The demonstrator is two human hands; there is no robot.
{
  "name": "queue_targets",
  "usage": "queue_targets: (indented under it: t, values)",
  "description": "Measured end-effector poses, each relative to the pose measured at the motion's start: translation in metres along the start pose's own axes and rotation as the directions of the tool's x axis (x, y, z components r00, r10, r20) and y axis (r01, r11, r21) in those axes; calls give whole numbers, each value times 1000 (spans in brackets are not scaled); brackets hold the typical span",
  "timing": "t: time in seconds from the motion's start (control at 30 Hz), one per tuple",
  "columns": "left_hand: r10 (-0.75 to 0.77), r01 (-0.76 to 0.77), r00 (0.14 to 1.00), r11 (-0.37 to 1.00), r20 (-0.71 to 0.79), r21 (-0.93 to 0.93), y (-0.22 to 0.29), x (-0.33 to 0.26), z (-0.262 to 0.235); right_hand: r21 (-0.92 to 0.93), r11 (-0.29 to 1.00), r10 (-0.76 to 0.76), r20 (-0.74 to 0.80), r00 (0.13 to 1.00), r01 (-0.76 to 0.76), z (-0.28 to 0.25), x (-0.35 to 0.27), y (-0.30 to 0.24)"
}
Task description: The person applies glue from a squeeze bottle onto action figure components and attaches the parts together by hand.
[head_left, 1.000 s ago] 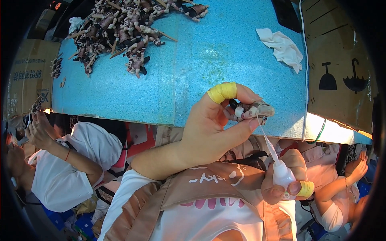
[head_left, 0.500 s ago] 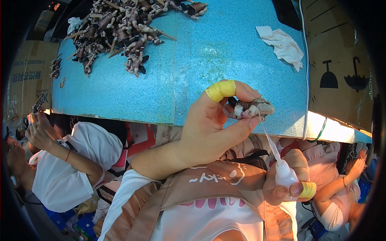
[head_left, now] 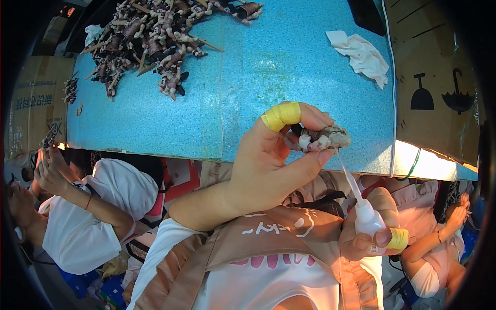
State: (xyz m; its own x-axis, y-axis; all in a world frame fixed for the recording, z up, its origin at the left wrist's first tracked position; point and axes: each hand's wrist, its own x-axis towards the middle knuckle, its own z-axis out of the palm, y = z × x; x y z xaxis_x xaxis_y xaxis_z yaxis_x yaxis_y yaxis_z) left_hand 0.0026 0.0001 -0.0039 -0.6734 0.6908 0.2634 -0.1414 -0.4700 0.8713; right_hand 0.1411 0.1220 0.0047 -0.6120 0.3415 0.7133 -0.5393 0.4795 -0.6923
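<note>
Plainly, our left hand (head_left: 261,157) has its thumb and forefinger closed in a pinch on one small figure (head_left: 324,140), held roughly level above the near edge of the blue table (head_left: 248,77); yellow tape (head_left: 281,116) wraps that forefinger; our right hand (head_left: 387,209) has its fingers curled round a white bottle (head_left: 368,219), below and to the right, its thin spout (head_left: 351,178) slanting up to the figure's lower edge, close by our left thumb; whether the tip touches we cannot tell, nor whether anything has come out of it. So we judge this one figure to be partway through its handling, not yet put down; farther off, at the table's upper left, lies a heap of like figures (head_left: 150,41), tangled with thin wooden sticks (head_left: 212,45); we cannot tell which of those are finished and which are waiting, so the share left is unclear to us; at the table's right lies a crumpled white cloth (head_left: 364,57), near a cardboard box (head_left: 434,57); at far left, a co-worker's raised hand (head_left: 50,178) holds another small dark piece (head_left: 50,138).
</note>
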Motion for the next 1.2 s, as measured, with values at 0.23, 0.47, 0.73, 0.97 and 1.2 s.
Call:
queue_targets:
  t: [0.23, 0.47, 0.73, 0.97, 1.2]
  values:
    - [-17, 17, 998, 1000, -55, -5, 1, 0, 1, 40, 996, -67, -159, 985, 74, 8, -8, 5]
    - [-16, 16, 999, 1000, -33, -4, 2, 1, 0, 64, 997, -41, -50, 998, 44, -5, -5, 5]
    - [2, -6, 997, 998, -71, -65, 2, 3, 1, 63, 996, -53, -43, 998, 56, -8, -2, 4]
    - [-68, 64, 995, 997, -73, -49, 2, 2, 0, 65, 997, -27, -21, 999, 29, -3, -4, 3]
    - [-52, 49, 995, 998, -87, -37, 0, -1, 3, 37, 999, 24, 48, 999, -26, -12, -6, 1]
